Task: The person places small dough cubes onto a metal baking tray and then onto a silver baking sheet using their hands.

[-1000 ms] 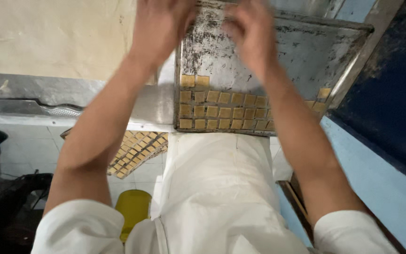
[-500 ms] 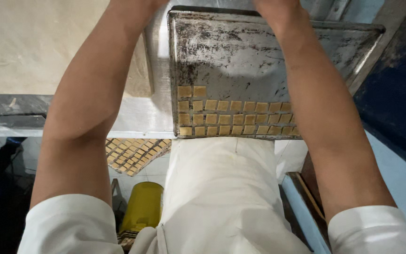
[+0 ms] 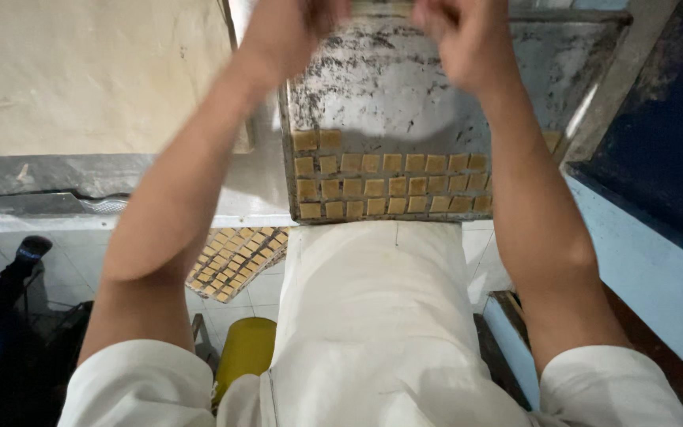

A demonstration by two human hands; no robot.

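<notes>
At lower centre, white apron (image 3: 373,316). Above it, metal baking tray (image 3: 405,87) on the bench (image 3: 57,170): rigid, thin-edged, best taken by its rim. Small tan dough squares (image 3: 393,186) fill its near rows; probably soft and fragile. At top edge, left hand (image 3: 290,28) and right hand (image 3: 460,35), fingers bunched; contents indiscernible.

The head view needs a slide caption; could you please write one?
Both hands, left and right, raised over a worn metal baking tray lined with rows of square biscuits.
</notes>
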